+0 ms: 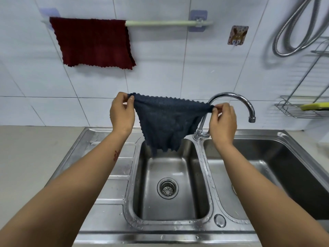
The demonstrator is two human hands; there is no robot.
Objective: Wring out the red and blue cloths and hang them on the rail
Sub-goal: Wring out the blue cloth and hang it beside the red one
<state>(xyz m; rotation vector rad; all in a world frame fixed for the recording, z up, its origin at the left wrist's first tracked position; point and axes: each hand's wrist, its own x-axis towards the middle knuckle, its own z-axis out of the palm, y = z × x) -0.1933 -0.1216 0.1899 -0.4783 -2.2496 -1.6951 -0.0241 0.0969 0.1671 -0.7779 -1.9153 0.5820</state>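
Observation:
The dark blue cloth (pixel 166 120) hangs spread in the air above the small middle sink basin (pixel 170 184). My left hand (pixel 122 111) pinches its upper left corner. My right hand (pixel 222 120) pinches the upper right corner, just in front of the tap's stem. The cloth sags between both hands, and its lower edge dangles over the basin's back rim. The red cloth (pixel 94 42) is draped over the left part of the pale rail (pixel 169 23) on the tiled wall. The rail's right half is bare.
A curved chrome tap (pixel 235 102) stands behind my right hand. A larger basin (pixel 284 166) lies to the right. A wire rack with a yellow sponge (pixel 314 106) hangs at the far right. A metal shower hose (pixel 293 32) loops above it. A decorated hook (pixel 237 35) is stuck on the tiles.

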